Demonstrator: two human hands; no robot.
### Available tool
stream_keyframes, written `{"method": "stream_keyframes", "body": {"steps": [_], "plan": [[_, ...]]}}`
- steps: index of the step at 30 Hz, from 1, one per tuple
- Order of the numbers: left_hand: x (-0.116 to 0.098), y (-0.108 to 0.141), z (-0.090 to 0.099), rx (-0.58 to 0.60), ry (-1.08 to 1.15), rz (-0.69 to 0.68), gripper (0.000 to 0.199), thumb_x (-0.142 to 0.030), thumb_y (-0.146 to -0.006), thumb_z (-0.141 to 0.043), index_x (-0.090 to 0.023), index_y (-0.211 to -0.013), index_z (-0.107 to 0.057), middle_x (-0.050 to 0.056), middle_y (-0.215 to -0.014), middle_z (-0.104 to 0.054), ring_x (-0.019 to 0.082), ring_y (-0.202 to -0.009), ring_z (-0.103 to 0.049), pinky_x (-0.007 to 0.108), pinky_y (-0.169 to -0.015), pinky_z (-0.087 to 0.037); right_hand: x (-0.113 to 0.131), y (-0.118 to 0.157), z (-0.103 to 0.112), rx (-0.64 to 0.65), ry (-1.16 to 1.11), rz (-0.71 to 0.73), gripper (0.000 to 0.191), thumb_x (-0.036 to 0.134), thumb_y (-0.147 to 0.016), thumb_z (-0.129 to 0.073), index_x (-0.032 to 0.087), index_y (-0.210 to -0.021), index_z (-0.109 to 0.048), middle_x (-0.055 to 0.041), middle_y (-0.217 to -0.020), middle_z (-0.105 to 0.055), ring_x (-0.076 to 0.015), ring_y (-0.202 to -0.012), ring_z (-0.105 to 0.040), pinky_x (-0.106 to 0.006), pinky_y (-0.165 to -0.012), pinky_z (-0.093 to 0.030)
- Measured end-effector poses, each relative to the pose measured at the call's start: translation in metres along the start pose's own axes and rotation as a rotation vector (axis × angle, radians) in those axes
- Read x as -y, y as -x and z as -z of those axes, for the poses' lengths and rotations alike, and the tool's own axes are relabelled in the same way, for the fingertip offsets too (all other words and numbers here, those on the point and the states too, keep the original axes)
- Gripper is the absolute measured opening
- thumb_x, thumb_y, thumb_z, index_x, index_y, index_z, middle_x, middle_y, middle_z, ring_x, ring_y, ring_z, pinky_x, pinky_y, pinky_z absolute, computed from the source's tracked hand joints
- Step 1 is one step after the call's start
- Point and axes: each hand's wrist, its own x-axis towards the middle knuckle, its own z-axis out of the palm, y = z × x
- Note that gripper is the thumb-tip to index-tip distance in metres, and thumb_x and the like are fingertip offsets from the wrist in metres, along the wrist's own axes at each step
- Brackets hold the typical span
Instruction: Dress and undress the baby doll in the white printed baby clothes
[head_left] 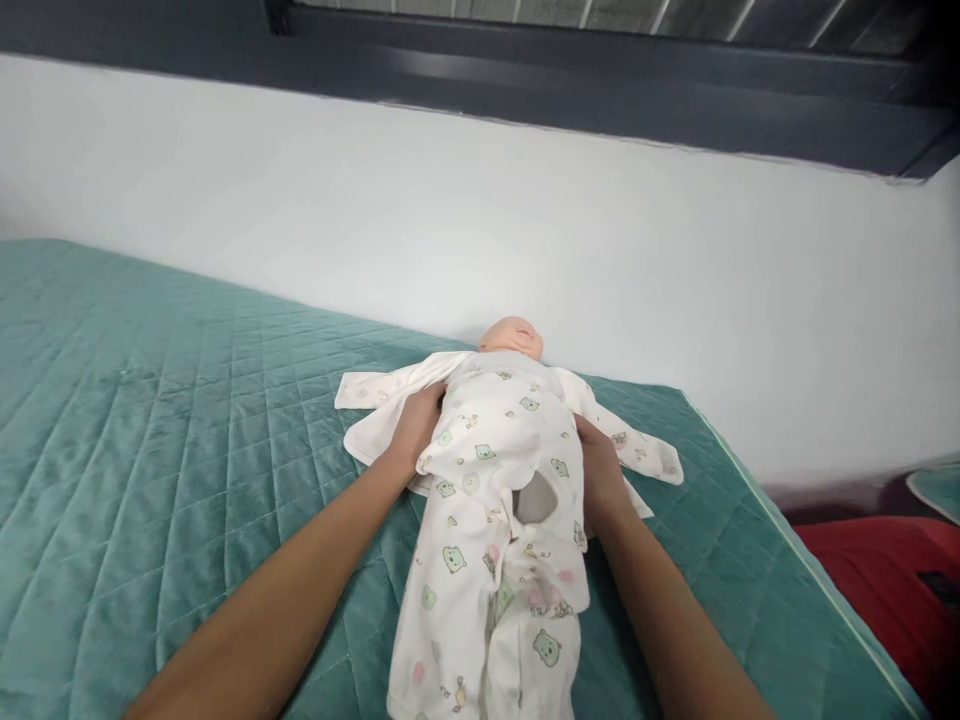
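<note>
Doll at right of bed, trousers being fitted, we judge.
Our left hand and right hand flank these; grip hidden, we cannot tell; levelling both sides seems next.

- One doll
- One shirt, with two sleeves
- One pair of trousers, with two legs and one hole
- Animal prints: several, some too small or folded to count
- Two grips: one left grip, one right grip
- Two forearms
- One green quilt
- One wall
- One dark frame
- One red thing, partly in view
</note>
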Motion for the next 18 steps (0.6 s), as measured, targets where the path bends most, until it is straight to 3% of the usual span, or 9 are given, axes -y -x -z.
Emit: {"method": "stream_keyframes", "body": {"steps": [5, 9, 13, 18], "plan": [[0.002, -0.001, -0.001, -0.061, -0.054, 0.104, 0.024, -0.015, -0.087, -0.048, -0.015, -0.098, -0.069, 0.009, -0.103, -0.074, 0.026, -0.099, -0.066, 0.035, -0.087, -0.05, 0.007, -0.001, 0.001, -0.014, 0.041, -0.041, 0.04, 0.035, -0.077, -0.063, 0.023, -0.114, -0.072, -0.0074, -0.118, -0.072, -0.0307, -0.107, -0.065, -0.044, -0.093, -0.049], [0.002, -0.002, -0.001, -0.077, -0.002, 0.115, 0.021, -0.014, -0.085, -0.05, -0.016, -0.095, -0.068, 0.006, -0.097, -0.074, 0.024, -0.093, -0.066, 0.031, -0.082, -0.049, 0.005, -0.004, 0.0, -0.056, 0.015, -0.092, 0.039, 0.037, -0.076, -0.062, 0.02, -0.11, -0.071, -0.0089, -0.109, -0.075, -0.0297, -0.099, -0.068, -0.041, -0.084, -0.052], [0.001, -0.003, 0.002, -0.138, 0.111, 0.118, 0.014, -0.021, -0.087, -0.054, -0.018, -0.09, -0.068, 0.004, -0.094, -0.074, 0.021, -0.09, -0.066, 0.029, -0.08, -0.048, 0.001, -0.006, 0.0, -0.158, -0.01, -0.145, 0.042, 0.042, -0.076, -0.062, 0.018, -0.109, -0.067, -0.0113, -0.094, -0.077, -0.0281, -0.086, -0.07, -0.037, -0.073, -0.053], [-0.006, -0.006, 0.011, -0.18, 0.196, 0.089, 0.015, -0.029, -0.088, -0.058, -0.02, -0.092, -0.068, 0.003, -0.096, -0.073, 0.019, -0.092, -0.065, 0.03, -0.085, -0.048, 0.006, -0.007, 0.007, -0.218, 0.094, -0.096, 0.032, 0.044, -0.079, -0.061, 0.022, -0.102, -0.066, -0.0082, -0.091, -0.076, -0.0278, -0.084, -0.068, -0.041, -0.078, -0.05]]}}
